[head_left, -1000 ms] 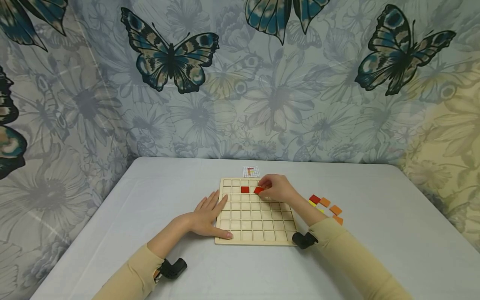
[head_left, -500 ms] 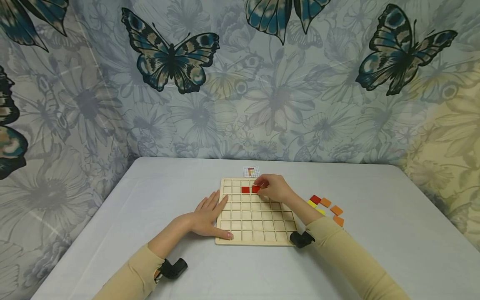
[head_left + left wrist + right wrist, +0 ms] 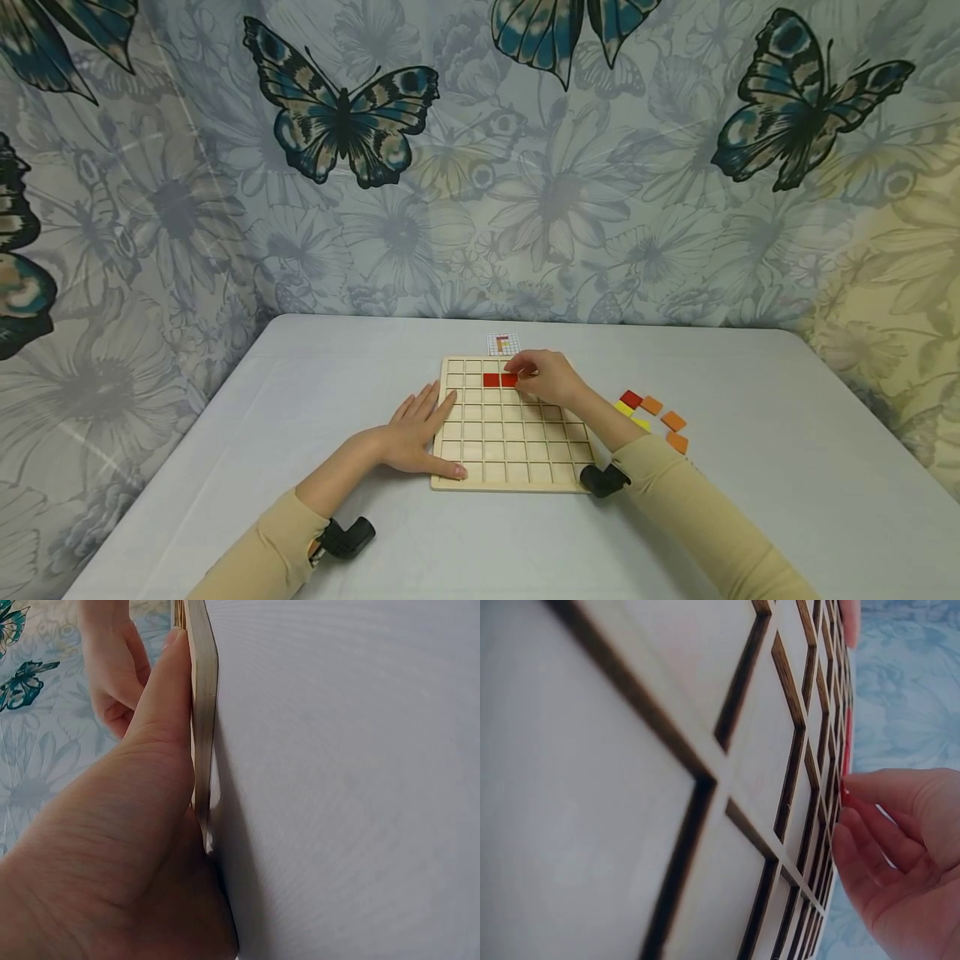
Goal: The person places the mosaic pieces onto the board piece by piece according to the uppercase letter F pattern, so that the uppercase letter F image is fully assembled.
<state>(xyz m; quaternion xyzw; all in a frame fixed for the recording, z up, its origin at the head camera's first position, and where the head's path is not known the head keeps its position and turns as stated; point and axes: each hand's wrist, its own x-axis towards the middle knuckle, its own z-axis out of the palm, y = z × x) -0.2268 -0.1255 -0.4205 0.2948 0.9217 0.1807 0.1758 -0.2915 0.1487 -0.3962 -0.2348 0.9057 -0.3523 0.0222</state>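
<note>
From the head view, a wooden grid board (image 3: 510,423) lies flat near the middle of the table (image 3: 787,467), its sides roughly square to the table's edges, with bare tabletop all round it and wide room toward the near edge and the left edge. The left hand (image 3: 415,434) lies flat against the board's left side, fingers straight, thumb along the near left corner, holding nothing. The right hand (image 3: 549,377) reaches over the far part of the board, fingers curled, its fingertips on a red tile (image 3: 509,380) in the second row from the far edge; the tile lies flat, touching a second red tile (image 3: 491,380) on its left. Loose tiles (image 3: 651,409) in red, orange and yellow lie on the table just off the board's right side. A small pattern card (image 3: 502,343) sits just beyond the board's far edge.

From the left wrist, the thumb (image 3: 166,690) presses straight along the board's thin edge (image 3: 201,712).

From the right wrist, the curled fingertips (image 3: 855,796) pinch the red tile's edge (image 3: 846,754) against the grid.
</note>
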